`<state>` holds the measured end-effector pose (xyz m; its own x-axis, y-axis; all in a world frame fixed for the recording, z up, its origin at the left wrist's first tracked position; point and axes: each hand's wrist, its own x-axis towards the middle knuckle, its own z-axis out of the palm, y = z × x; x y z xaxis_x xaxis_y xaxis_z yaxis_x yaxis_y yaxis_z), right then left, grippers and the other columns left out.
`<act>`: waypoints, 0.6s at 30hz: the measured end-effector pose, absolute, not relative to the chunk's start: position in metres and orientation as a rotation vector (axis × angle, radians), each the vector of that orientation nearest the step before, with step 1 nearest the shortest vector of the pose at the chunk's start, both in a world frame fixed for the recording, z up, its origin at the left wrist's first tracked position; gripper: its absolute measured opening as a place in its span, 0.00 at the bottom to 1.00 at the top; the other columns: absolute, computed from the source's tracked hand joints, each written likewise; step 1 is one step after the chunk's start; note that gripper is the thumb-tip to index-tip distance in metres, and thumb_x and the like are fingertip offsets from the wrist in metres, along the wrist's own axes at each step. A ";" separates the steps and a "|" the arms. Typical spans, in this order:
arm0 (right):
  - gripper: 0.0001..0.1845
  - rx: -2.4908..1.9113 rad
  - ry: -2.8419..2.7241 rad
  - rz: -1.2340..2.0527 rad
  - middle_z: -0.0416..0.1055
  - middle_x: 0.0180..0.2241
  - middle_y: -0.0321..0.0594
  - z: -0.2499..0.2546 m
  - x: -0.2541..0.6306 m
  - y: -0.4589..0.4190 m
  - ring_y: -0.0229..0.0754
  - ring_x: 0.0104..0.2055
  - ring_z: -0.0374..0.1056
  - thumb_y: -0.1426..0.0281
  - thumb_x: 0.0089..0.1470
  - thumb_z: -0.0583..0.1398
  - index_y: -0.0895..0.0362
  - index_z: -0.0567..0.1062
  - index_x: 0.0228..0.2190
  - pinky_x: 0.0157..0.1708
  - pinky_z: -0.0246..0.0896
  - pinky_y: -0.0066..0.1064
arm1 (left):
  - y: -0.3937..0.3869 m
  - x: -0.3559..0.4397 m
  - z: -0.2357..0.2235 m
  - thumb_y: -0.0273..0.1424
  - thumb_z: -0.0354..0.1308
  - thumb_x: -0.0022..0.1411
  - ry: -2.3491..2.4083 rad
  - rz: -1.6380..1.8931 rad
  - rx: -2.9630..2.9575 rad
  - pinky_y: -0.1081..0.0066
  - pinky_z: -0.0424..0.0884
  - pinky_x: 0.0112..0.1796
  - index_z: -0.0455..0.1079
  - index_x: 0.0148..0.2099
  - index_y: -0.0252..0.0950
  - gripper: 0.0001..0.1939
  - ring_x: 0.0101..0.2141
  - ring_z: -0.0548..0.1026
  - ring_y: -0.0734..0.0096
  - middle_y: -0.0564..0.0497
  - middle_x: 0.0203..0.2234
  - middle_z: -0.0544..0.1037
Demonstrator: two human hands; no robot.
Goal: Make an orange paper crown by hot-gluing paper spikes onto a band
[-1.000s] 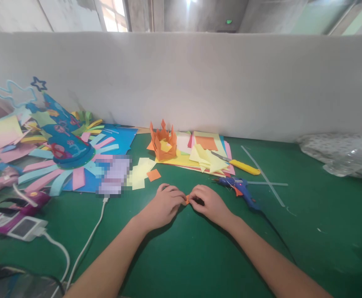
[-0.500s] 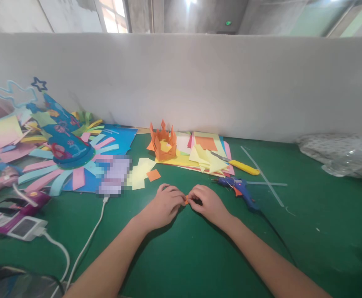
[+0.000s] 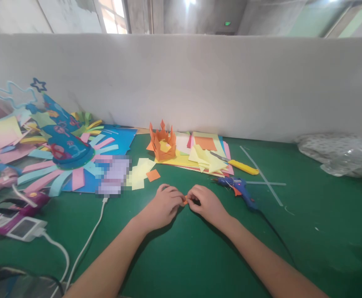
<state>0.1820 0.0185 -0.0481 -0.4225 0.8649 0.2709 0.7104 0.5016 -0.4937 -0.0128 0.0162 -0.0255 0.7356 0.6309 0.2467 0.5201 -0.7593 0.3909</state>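
A small piece of orange paper (image 3: 186, 200) is pinched between my two hands, mostly covered by the fingers. My left hand (image 3: 167, 205) grips its left side, and my right hand (image 3: 206, 203) holds the right side, both close to the green tabletop (image 3: 187, 256). Behind my left hand lies a flat orange paper square (image 3: 153, 175) beside pale yellow paper pieces (image 3: 140, 173). Farther back stands a folded orange paper crown (image 3: 163, 145). To the right of my right hand rests a blue glue gun (image 3: 241, 190) with an orange trigger.
A yellow-handled utility knife (image 3: 243, 167) lies by stacked coloured paper (image 3: 204, 142). Left are a blue cone hat (image 3: 66, 132) with paper strips, a blurred phone-like object (image 3: 114, 176) and a white cable (image 3: 89, 240). Right are glue sticks (image 3: 261, 176) and a plastic bottle (image 3: 351, 159). A pale partition (image 3: 181, 78) rises behind.
Both hands stay almost in place, still pinching the orange paper; slightly more of it shows between the fingers. The view has shifted very slightly.
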 end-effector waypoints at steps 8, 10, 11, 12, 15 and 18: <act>0.05 -1.304 -2.224 0.547 0.64 0.25 0.35 -0.046 0.184 0.021 0.37 0.29 0.60 0.77 0.47 0.57 0.56 0.67 0.24 0.28 0.54 0.28 | 0.016 -0.012 -0.027 0.18 0.43 0.59 0.899 0.536 2.660 0.61 0.54 0.51 0.68 0.43 0.39 0.17 0.41 0.68 0.70 0.51 0.37 0.75; 0.05 -1.307 -2.213 0.559 0.64 0.25 0.35 -0.044 0.184 0.021 0.37 0.28 0.60 0.77 0.47 0.57 0.56 0.67 0.24 0.28 0.54 0.28 | 0.016 -0.012 -0.026 0.18 0.42 0.59 0.885 0.525 2.675 0.61 0.54 0.50 0.68 0.44 0.40 0.19 0.42 0.68 0.70 0.50 0.38 0.75; 0.05 -1.309 -2.209 0.564 0.64 0.24 0.35 -0.044 0.184 0.020 0.37 0.28 0.60 0.76 0.47 0.57 0.56 0.68 0.24 0.28 0.55 0.28 | 0.016 -0.013 -0.025 0.18 0.42 0.59 0.876 0.519 2.683 0.60 0.54 0.51 0.69 0.44 0.40 0.19 0.42 0.68 0.69 0.50 0.38 0.75; 0.05 -1.311 -2.207 0.569 0.64 0.24 0.35 -0.043 0.184 0.020 0.37 0.28 0.60 0.76 0.48 0.57 0.56 0.68 0.23 0.27 0.55 0.28 | 0.016 -0.013 -0.025 0.18 0.42 0.59 0.870 0.515 2.688 0.59 0.54 0.51 0.69 0.44 0.41 0.19 0.42 0.68 0.69 0.50 0.38 0.75; 0.05 -1.316 -2.198 0.585 0.64 0.24 0.35 -0.043 0.184 0.020 0.37 0.28 0.60 0.75 0.48 0.57 0.56 0.68 0.23 0.27 0.55 0.28 | 0.016 -0.014 -0.026 0.19 0.42 0.59 0.872 0.513 2.689 0.58 0.53 0.52 0.70 0.44 0.42 0.20 0.42 0.68 0.68 0.50 0.39 0.76; 0.04 -1.323 -2.185 0.611 0.64 0.25 0.35 -0.045 0.184 0.020 0.37 0.28 0.60 0.75 0.49 0.57 0.56 0.69 0.24 0.27 0.55 0.28 | 0.016 -0.014 -0.028 0.19 0.42 0.60 0.870 0.508 2.699 0.57 0.52 0.52 0.71 0.44 0.42 0.21 0.43 0.68 0.68 0.50 0.39 0.76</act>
<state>0.1842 0.0204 -0.0446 -0.3959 0.8982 0.1909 0.6690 0.4246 -0.6101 -0.0140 0.0164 -0.0278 0.7596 0.6017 0.2467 0.5110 -0.7869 0.3460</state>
